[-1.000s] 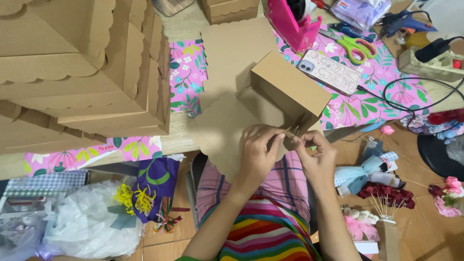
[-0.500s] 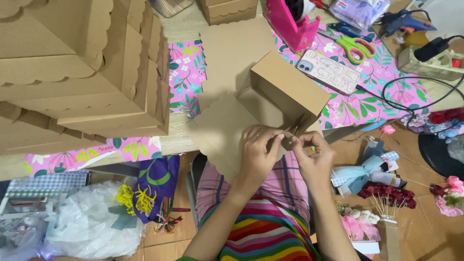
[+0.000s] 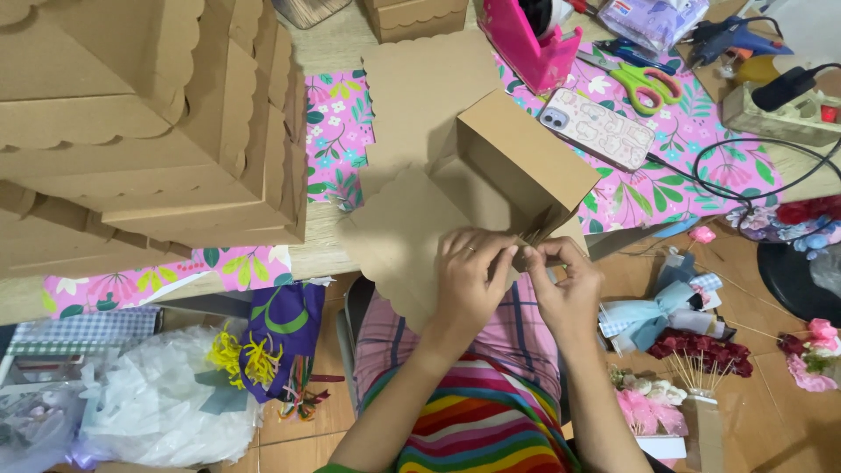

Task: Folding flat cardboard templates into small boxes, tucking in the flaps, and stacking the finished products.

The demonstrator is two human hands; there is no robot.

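The half-folded brown cardboard box with scalloped flaps [image 3: 491,188] lies at the counter [image 3: 333,250] edge. Left hand [image 3: 469,280] and right hand [image 3: 565,289] pinch its corner tab closed-fingered; it looks light, stiff, crease-prone, best held by edges.

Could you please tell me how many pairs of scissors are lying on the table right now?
1: the green-handled scissors lie on the flowery pink paper at the far right of the table, beside the pink tape dispenser and behind the phone. Others may be hidden under the clutter.
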